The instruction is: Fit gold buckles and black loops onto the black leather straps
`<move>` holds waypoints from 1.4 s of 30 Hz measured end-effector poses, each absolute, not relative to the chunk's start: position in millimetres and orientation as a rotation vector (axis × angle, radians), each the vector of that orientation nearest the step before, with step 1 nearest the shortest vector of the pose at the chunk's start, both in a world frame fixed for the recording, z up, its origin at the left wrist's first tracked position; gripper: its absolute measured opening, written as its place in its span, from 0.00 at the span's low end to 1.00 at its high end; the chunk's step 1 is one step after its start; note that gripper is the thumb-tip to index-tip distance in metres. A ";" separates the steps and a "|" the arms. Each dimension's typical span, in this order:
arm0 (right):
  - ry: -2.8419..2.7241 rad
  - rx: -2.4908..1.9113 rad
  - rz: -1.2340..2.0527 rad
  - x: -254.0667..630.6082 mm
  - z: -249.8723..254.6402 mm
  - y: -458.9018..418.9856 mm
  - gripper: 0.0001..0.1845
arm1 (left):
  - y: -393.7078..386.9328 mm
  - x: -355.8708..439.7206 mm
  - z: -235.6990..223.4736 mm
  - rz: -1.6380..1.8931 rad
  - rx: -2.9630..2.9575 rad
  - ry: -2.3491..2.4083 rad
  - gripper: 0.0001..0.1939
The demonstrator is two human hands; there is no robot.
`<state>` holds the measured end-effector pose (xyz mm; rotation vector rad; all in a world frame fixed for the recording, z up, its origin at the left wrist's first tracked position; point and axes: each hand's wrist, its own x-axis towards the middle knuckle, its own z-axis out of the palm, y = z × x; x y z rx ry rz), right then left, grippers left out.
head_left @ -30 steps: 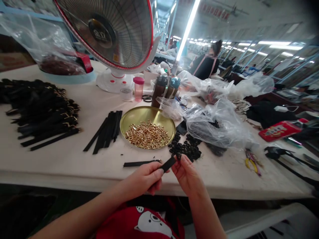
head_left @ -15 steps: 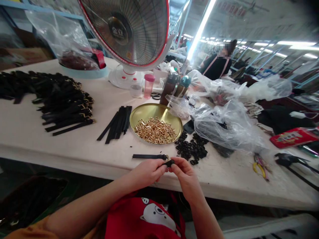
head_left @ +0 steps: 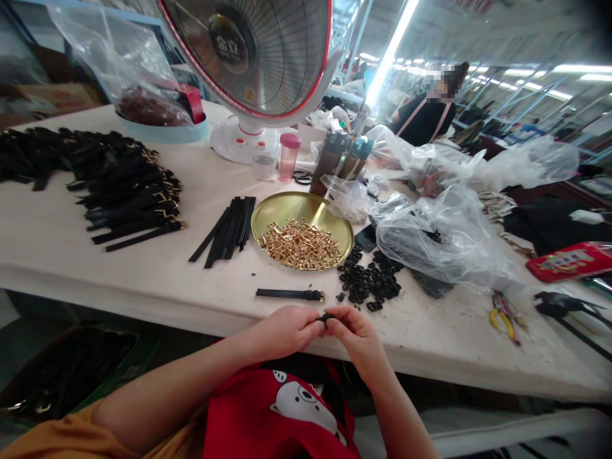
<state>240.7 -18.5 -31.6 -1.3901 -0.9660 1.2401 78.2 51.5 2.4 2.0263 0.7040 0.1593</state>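
Observation:
My left hand (head_left: 297,328) and my right hand (head_left: 352,326) meet at the table's front edge, both closed on a short black strap (head_left: 325,318). Fingers cover most of it. Just beyond them a black strap with a gold buckle (head_left: 289,294) lies flat. Behind that, a round gold tray (head_left: 268,210) holds a heap of small gold buckles (head_left: 302,245). Right of the tray is a pile of small black loops (head_left: 370,280). Several plain black strips (head_left: 228,229) lie to its left.
A large heap of buckled black straps (head_left: 129,185) covers the left. Behind stand a fan heater (head_left: 258,64), a pink-lidded cup (head_left: 289,159) and dark bottles (head_left: 329,159). Clear plastic bags (head_left: 440,236) and yellow-handled pliers (head_left: 503,322) lie right. A person (head_left: 428,118) is farther back.
My hands have drawn together, and the strap, which stretched visibly between them, is now mostly hidden by fingers. The whole view has shifted, so the table things appear farther right.

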 end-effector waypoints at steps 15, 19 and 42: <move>-0.668 -1.271 1.354 214.9 -60.5 1.9 0.12 | 58.1 67.7 -6.9 0.259 1.644 0.809 0.22; -0.828 -1.284 1.376 214.9 -61.8 20.0 0.12 | 67.2 66.8 -18.1 0.421 1.576 0.823 0.24; -1.344 -1.742 0.674 287.2 -74.5 134.7 0.11 | 82.1 71.1 -31.5 0.563 1.288 0.960 0.12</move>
